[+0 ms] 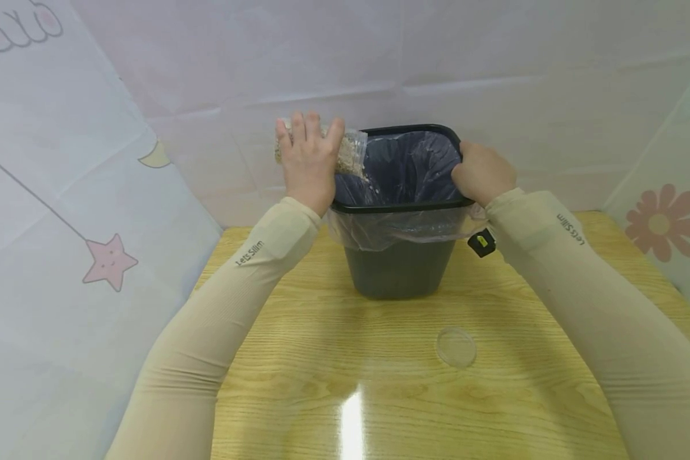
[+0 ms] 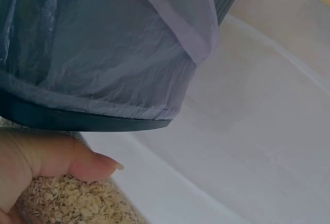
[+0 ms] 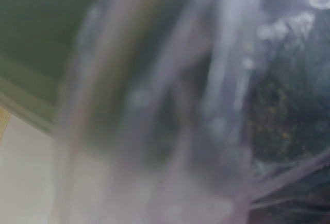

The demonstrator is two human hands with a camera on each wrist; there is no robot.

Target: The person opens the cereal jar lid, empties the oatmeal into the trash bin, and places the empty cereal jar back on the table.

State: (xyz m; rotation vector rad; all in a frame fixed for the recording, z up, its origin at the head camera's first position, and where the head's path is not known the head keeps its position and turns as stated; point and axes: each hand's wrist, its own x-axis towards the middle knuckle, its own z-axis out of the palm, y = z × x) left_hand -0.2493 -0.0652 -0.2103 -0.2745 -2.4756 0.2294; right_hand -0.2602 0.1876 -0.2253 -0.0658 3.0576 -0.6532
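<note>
My left hand [image 1: 310, 166] grips a clear plastic container [image 1: 354, 148] of rolled oats from above. The container is tipped onto its side, its mouth over the left rim of a dark bin [image 1: 395, 268]. Some oats [image 1: 370, 181] are spilling from the mouth into the bin. In the left wrist view, the thumb lies along the container's side, with oats [image 2: 77, 201] showing through below it. A translucent bag [image 1: 402, 227] lines the bin and folds over its rim. My right hand [image 1: 485, 171] grips the bin's right rim; the right wrist view shows only blurred bag film [image 3: 154, 131].
A clear round lid [image 1: 456, 347] lies on the wood-grain table [image 1: 299, 383] in front of the bin. Beneath the right wrist is a small black object [image 1: 482, 243] with a yellow-green mark. Pale patterned sheets [image 1: 236, 64] stand behind and on both sides.
</note>
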